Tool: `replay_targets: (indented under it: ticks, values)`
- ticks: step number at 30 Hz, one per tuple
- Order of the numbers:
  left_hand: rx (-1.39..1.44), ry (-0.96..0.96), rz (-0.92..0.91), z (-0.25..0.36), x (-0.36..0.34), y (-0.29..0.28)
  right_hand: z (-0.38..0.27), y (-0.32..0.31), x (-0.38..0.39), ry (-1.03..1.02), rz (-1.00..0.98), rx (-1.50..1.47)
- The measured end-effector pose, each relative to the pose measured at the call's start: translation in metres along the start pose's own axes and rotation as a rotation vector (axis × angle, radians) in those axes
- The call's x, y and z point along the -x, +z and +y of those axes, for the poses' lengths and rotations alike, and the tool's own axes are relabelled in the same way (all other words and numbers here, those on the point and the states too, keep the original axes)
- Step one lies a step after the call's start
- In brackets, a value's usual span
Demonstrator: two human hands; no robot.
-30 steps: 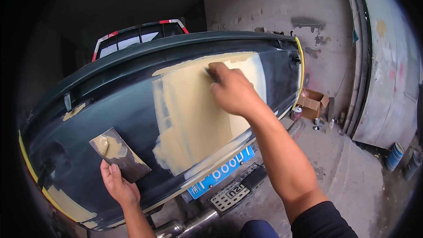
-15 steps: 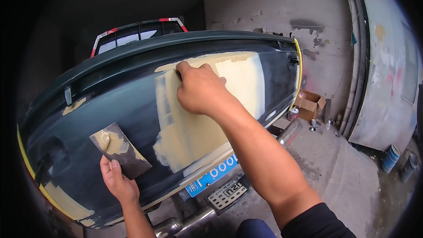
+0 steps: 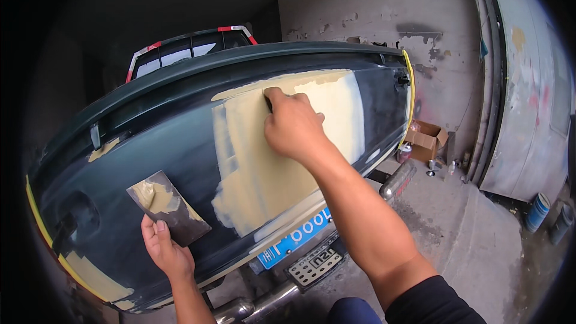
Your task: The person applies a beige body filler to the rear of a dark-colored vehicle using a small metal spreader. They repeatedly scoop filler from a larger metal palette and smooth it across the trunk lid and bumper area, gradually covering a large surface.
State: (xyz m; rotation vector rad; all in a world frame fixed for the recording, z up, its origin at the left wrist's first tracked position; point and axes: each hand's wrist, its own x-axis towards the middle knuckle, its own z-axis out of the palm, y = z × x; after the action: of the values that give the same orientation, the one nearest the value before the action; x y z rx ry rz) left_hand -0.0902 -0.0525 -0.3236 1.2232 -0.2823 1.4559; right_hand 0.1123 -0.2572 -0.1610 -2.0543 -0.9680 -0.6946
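Note:
My left hand (image 3: 170, 251) grips the lower edge of a thin grey putty board (image 3: 185, 227), its upper part smeared with beige body filler (image 3: 165, 201). In front of me is the dark green tailgate (image 3: 165, 144) of a pickup. A wide patch of beige filler (image 3: 288, 186) covers its middle, with a paler smooth area (image 3: 339, 108) at the right. My right hand (image 3: 294, 127) is closed on a dark putty spreader (image 3: 268, 104), held against the upper part of the patch. Most of the spreader is hidden behind my fingers.
Below the tailgate are a blue licence plate (image 3: 294, 239), a perforated step (image 3: 317, 263) and a metal bumper tube (image 3: 276, 299). Yellow tape (image 3: 410, 90) edges the tailgate. To the right, a cardboard box (image 3: 423, 143) and a blue can (image 3: 537, 213) stand on the concrete floor.
My right hand has moved right across the upper filler with the spreader. My left hand still holds the putty board, nearly in the same place, while the view has shifted slightly.

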Motion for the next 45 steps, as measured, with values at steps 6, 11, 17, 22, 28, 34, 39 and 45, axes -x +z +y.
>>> replay_targets:
  ticks: [6,11,17,22,28,34,39,45]
  values:
    - [-0.015,0.001,0.012,0.0,0.0,-0.002,-0.001,0.004,0.03,-0.18,-0.042,-0.091]
    - [-0.004,0.01,-0.005,-0.004,-0.001,0.001,0.041,-0.037,-0.013,0.049,0.055,-0.059]
    - [0.001,0.013,-0.003,-0.003,0.0,-0.001,-0.009,-0.028,-0.013,0.017,-0.12,0.047]
    - [-0.005,0.007,-0.012,-0.001,0.0,-0.003,-0.025,-0.016,0.015,-0.159,-0.163,-0.017]
    - [0.023,0.007,-0.022,-0.004,0.0,0.0,0.053,-0.028,-0.004,0.009,0.047,-0.066]
    - [0.021,0.009,-0.04,-0.001,0.0,-0.001,0.039,0.0,0.006,-0.162,0.043,-0.002]
    - [-0.006,0.007,0.016,-0.002,0.001,0.0,0.055,0.008,0.023,-0.215,0.012,0.077]
    - [0.002,-0.001,-0.01,-0.002,0.001,0.0,0.069,-0.02,-0.006,-0.064,0.122,0.028]
